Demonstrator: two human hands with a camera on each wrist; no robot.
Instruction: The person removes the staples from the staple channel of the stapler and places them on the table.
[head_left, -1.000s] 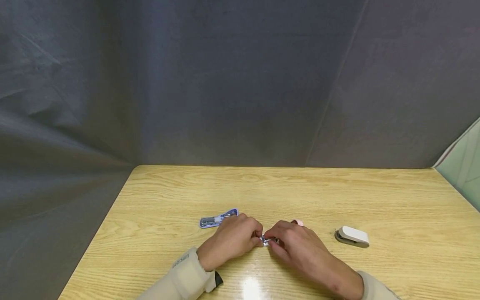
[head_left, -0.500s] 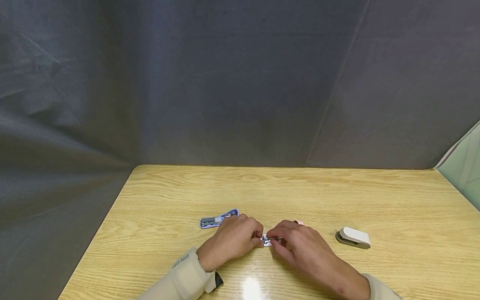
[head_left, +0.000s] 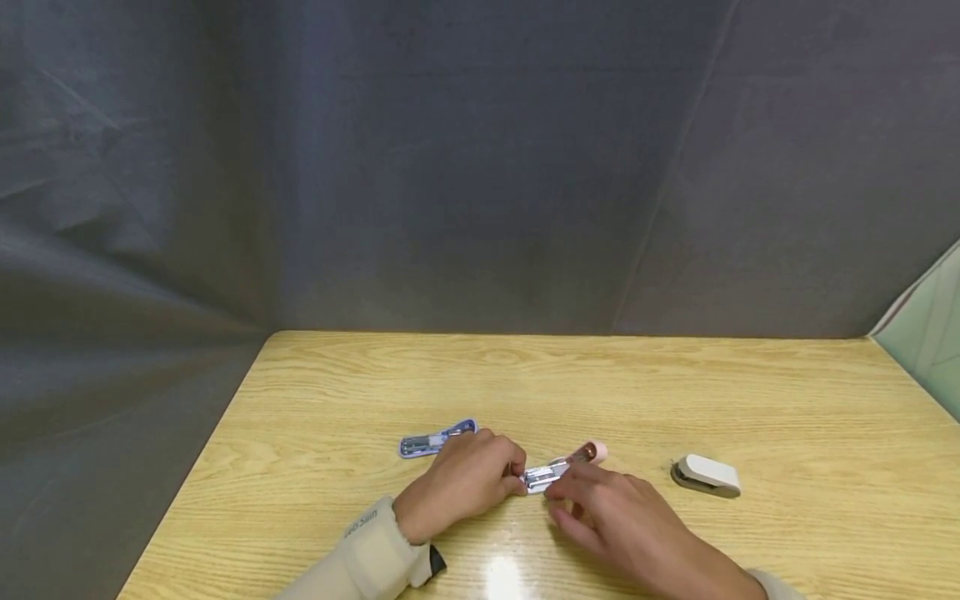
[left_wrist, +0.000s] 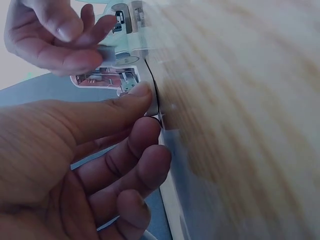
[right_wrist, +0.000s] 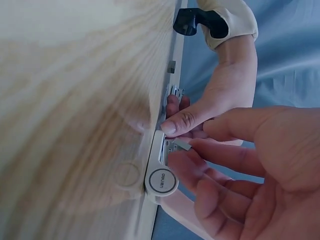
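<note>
An opened stapler (head_left: 542,477), white and metal with a pink raised arm, lies on the table between the hands. My left hand (head_left: 472,475) pinches its left end between thumb and fingers; in the left wrist view the thumb (left_wrist: 137,92) presses on that end. My right hand (head_left: 615,512) is at its right side, fingers bent. At its fingertips is a short grey strip of staples (right_wrist: 182,144), pinched there and seen also in the left wrist view. A second opened stapler, blue (head_left: 427,442), lies just beyond the left hand, which partly hides it.
A white and grey stapler (head_left: 707,475) lies closed to the right of the right hand. The wooden table (head_left: 337,392) reaches back to a dark cloth wall (head_left: 480,167).
My right hand has drawn back to the right and toward me from the stapler, uncovering its metal channel and pink arm. The left hand has stayed put.
</note>
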